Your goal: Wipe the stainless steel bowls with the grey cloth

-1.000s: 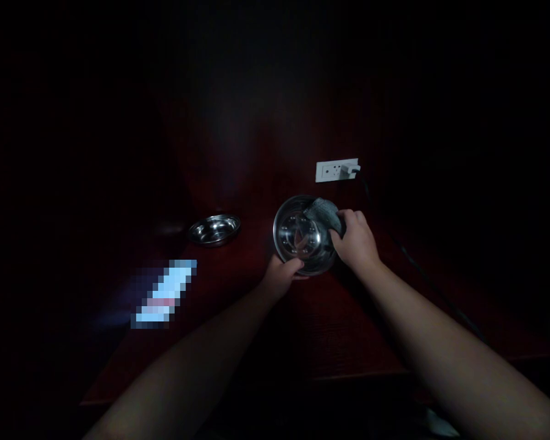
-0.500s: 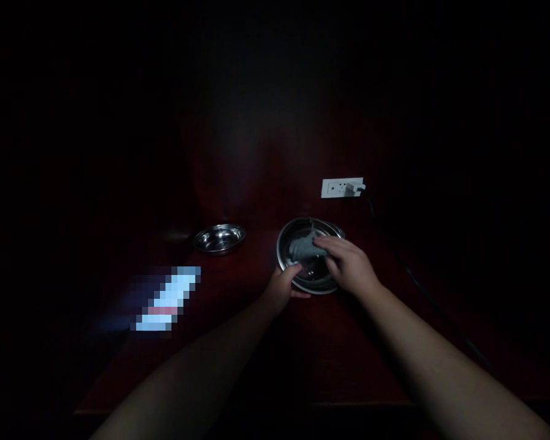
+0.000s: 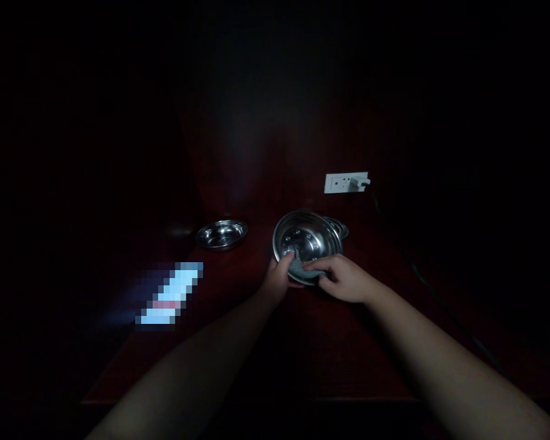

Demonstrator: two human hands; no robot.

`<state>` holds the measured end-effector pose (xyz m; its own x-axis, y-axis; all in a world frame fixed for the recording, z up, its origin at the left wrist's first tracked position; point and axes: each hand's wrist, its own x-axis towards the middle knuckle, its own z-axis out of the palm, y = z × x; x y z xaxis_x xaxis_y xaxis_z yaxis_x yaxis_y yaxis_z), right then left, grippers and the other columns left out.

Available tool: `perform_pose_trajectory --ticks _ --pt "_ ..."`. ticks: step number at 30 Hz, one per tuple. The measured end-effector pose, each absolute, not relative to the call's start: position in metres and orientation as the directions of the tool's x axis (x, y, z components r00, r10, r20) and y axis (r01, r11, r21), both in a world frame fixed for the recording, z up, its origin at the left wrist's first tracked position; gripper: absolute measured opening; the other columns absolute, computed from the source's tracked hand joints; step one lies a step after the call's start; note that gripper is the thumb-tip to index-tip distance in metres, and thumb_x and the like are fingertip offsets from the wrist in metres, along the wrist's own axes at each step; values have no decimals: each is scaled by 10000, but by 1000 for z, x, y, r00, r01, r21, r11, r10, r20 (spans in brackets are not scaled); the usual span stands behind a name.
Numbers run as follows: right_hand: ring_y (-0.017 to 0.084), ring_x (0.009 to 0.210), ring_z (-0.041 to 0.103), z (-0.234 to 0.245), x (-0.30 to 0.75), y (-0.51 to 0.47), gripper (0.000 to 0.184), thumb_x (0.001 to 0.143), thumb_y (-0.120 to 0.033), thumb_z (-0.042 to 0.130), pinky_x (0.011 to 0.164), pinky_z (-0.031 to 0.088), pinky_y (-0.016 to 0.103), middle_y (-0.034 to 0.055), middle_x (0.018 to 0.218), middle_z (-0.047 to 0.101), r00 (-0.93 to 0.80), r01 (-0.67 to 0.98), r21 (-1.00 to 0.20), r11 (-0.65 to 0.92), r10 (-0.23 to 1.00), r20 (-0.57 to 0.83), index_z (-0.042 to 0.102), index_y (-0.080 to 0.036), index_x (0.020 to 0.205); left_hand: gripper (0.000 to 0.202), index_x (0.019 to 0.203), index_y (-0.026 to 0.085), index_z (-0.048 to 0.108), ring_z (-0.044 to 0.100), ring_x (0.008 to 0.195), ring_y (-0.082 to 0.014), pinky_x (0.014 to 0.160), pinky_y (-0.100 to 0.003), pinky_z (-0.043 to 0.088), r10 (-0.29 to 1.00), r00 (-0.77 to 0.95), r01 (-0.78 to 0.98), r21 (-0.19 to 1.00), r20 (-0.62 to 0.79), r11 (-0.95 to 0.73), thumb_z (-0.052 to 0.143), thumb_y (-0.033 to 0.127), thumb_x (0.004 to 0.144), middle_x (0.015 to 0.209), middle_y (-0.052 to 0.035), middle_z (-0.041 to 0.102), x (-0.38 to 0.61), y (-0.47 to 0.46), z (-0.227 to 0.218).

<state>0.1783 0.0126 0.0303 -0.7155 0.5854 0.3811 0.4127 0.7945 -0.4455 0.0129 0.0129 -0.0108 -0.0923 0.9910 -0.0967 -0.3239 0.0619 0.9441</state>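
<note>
Gripped a steel bowl [image 3: 314, 235] at near left rim with left hand [image 3: 277, 281], pinched cloth [image 3: 302, 269] inside with right hand [image 3: 346, 278]; seemed midway through wiping.

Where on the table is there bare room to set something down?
Bare table shows between the left dish and the bowl, and between the forearms. It is crowded at the bowl: left hand, right hand, cloth, and metalware behind.

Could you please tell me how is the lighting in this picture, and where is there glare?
Head view: dim overall, upper corners nearly black; head view: glare on the tilted bowl and the shallow dish; head view: a bright pixelated patch, its detail unreadable.
</note>
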Motion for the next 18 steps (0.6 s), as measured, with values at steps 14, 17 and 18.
perform_pose_trajectory --ticks 14,17,18 --pt "226 1091 533 25 164 4 529 697 -117 537 967 392 414 72 1213 582 -728 468 -251 847 531 433 536 -206 1218 545 1171 223 447 607 926 -202 807 -357 502 960 -229 -220 953 159 -210 659 335 682 1077 -72 607 13 10 -14" --pt "257 1099 507 25 165 3 582 677 -181 603 955 377 455 95 1277 527 -720 509 -214 834 548 425 508 -207 1250 508 1135 206 484 584 993 -196 912 -348 439 934 -276 -187 940 227 -284 671 284 670 1067 -64 619 12 11 -15" --pt "264 1111 495 26 165 2 619 669 -204 620 956 369 462 96 1296 510 -723 511 -208 834 548 421 485 -210 1273 505 1134 202 487 584 995 -196 918 -349 433 929 -287 -191 936 235 -296 669 282 670 1060 -62 624 12 12 -15"
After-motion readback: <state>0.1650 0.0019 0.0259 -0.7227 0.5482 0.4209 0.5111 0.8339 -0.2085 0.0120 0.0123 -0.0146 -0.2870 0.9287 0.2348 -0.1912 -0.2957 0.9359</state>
